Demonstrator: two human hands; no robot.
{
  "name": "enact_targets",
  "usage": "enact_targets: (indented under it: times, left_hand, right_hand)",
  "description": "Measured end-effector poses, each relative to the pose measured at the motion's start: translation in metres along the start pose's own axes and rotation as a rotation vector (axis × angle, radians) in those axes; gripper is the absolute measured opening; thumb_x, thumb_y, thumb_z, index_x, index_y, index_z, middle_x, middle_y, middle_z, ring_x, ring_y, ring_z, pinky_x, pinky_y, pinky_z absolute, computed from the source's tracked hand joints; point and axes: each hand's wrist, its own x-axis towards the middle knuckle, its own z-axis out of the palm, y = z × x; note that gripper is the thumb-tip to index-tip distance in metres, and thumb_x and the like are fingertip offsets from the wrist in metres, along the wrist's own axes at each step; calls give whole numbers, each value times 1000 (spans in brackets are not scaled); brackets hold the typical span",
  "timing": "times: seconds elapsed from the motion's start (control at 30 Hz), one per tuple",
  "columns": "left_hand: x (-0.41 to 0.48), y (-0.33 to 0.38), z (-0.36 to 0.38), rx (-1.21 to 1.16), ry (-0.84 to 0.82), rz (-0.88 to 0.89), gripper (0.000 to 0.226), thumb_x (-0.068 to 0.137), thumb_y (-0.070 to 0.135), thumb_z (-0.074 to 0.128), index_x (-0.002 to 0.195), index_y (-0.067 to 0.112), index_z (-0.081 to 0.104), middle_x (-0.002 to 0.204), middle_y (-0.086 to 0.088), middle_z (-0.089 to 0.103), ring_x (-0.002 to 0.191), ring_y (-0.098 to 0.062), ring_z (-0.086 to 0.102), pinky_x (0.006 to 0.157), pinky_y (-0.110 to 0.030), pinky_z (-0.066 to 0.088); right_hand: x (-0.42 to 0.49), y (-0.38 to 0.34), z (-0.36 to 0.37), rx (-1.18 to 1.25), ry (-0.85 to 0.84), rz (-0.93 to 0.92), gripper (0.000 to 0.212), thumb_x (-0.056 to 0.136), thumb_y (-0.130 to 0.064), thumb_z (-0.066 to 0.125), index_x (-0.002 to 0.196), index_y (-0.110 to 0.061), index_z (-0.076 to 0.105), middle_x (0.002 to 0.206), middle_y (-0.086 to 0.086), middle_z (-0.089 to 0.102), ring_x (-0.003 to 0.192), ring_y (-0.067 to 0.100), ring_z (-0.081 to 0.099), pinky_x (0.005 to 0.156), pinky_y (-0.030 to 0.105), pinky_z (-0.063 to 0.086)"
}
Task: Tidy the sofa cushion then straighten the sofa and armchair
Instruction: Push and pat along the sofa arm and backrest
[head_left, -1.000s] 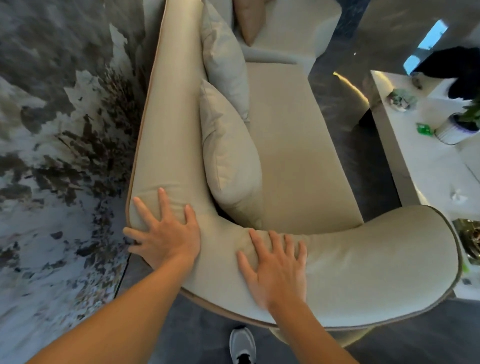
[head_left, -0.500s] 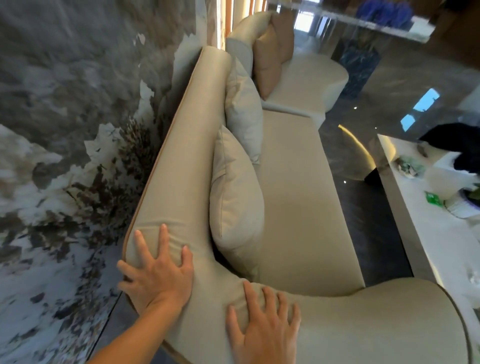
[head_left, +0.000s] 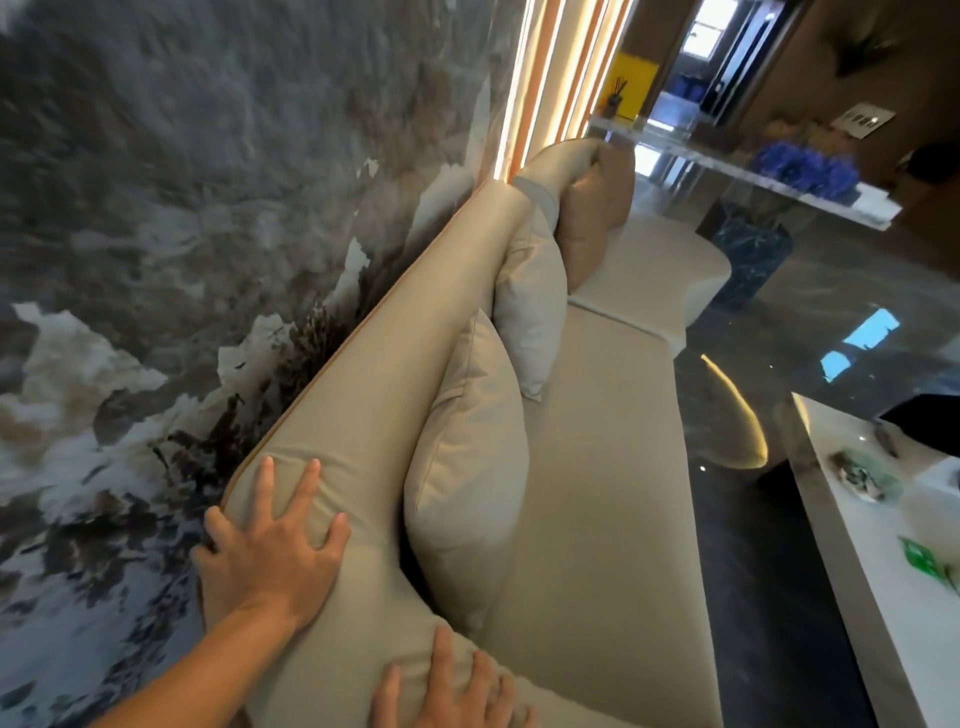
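Note:
A beige sofa (head_left: 597, 467) runs away from me along the marbled wall. My left hand (head_left: 270, 556) lies flat, fingers spread, on the near corner of its backrest (head_left: 374, 395). My right hand (head_left: 447, 691) presses flat on the curved armrest at the bottom edge, partly cut off by the frame. A beige cushion (head_left: 467, 478) leans against the backrest just beyond my hands. A second beige cushion (head_left: 530, 306) stands behind it, then a tan cushion (head_left: 592, 218) at the far end.
A dark marbled wall (head_left: 182, 208) stands close behind the sofa on the left. A white low table (head_left: 883, 571) with small items is at the right, across a strip of glossy dark floor (head_left: 737, 519). A glass console with blue flowers (head_left: 805, 169) is far back.
The view has tilted upward along the sofa, so my hands sit lower in frame. Both hands stay flat on the backrest corner and armrest.

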Motion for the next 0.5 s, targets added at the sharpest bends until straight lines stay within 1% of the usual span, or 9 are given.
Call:
enact_targets:
  times: [0.1, 0.17, 0.23, 0.27, 0.3, 0.33, 0.37, 0.43, 0.5]
  left_hand:
    - [21, -7, 2, -15, 18, 4, 73, 73, 83, 12, 141, 62, -4, 162, 14, -1, 132, -44, 19, 99, -58, 32]
    - [32, -9, 4, -20, 37, 5, 74, 71, 84, 11, 140, 63, -2, 162, 15, 2, 131, -44, 21, 97, -59, 32]
    - [43, -11, 6, -31, 47, 5, 75, 70, 85, 12, 141, 63, 1, 162, 15, 5, 129, -45, 22, 95, -60, 33]
    - [48, -12, 7, -39, 48, 7, 75, 70, 85, 13, 141, 63, 3, 161, 15, 6, 128, -45, 22, 95, -61, 33]
    - [52, -12, 8, -42, 47, 11, 75, 70, 84, 13, 141, 62, 5, 161, 14, 8, 127, -45, 22, 94, -60, 34]
    - [57, -12, 8, -35, 54, 15, 75, 70, 84, 14, 142, 62, 7, 161, 14, 9, 126, -45, 22, 94, -59, 34]
    - [61, -11, 7, -27, 66, 17, 75, 71, 84, 14, 142, 62, 9, 161, 13, 12, 125, -45, 24, 93, -58, 35]
    - [67, -10, 5, -34, 73, 18, 74, 71, 83, 18, 142, 60, 14, 161, 12, 15, 122, -44, 25, 90, -57, 34]
    - [70, -10, 2, -40, 76, 25, 75, 71, 82, 20, 143, 59, 16, 161, 11, 15, 123, -45, 25, 91, -56, 33]
  right_hand:
    - [9, -19, 6, 40, 169, -75, 61, 52, -58, 45, 84, -19, 79, 85, 26, 68, 91, 39, 53, 90, 53, 30]
    - [12, -31, 5, 102, 295, -116, 54, 56, -46, 48, 91, -12, 70, 95, 28, 58, 93, 37, 44, 90, 53, 30]
    - [17, -41, 5, 236, 252, -132, 52, 57, -34, 48, 83, 7, 68, 93, 39, 56, 95, 41, 40, 92, 54, 29]
    - [21, -48, 5, 225, 211, -104, 53, 56, -37, 47, 74, 7, 72, 86, 43, 59, 95, 40, 40, 90, 53, 30]
    - [25, -54, 7, 197, 195, -81, 57, 55, -42, 46, 69, 5, 75, 80, 42, 62, 94, 37, 40, 86, 51, 31]
    - [29, -57, 12, 155, 239, -75, 60, 54, -47, 45, 68, 2, 77, 76, 39, 64, 93, 35, 41, 82, 49, 32]
    - [31, -57, 18, 130, 228, -83, 61, 53, -49, 44, 69, -1, 78, 75, 36, 66, 92, 34, 41, 81, 48, 32]
    - [33, -57, 26, 97, 220, -67, 62, 53, -53, 44, 74, -8, 80, 78, 31, 68, 92, 34, 42, 84, 48, 31]
    - [34, -58, 30, 47, 151, -33, 61, 52, -58, 46, 78, -15, 81, 80, 26, 69, 90, 38, 49, 87, 50, 31]
